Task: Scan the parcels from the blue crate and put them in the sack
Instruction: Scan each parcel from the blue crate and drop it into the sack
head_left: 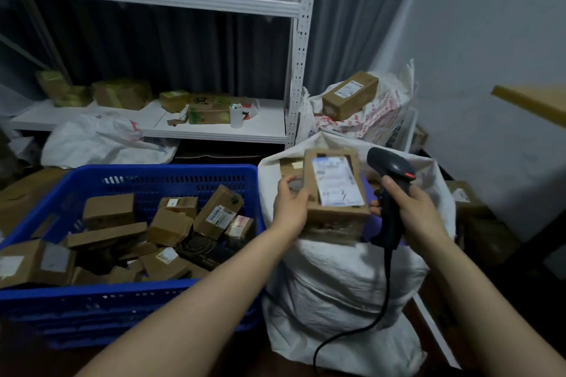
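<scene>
Left hand [291, 202]: grips parcel [335, 190], label up, over sack [337, 281].
Right hand [419, 208]: clasps scanner [390, 168].
Crate [92, 300]: holds parcels.

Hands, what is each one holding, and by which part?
The left hand grips the parcel by its left edge; the right hand grips the scanner by its handle.

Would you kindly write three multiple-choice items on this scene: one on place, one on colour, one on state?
1. The labelled parcel is: A on the floor; B over the white sack; C on a shelf.
2. The crate is: A blue; B red; C green.
3. The right hand: A hangs open; B pinches tape; C grips the barcode scanner.
Answers: 1 B, the left hand holds it above the sack; 2 A, blue mesh walls; 3 C, it curls round the handle.
</scene>
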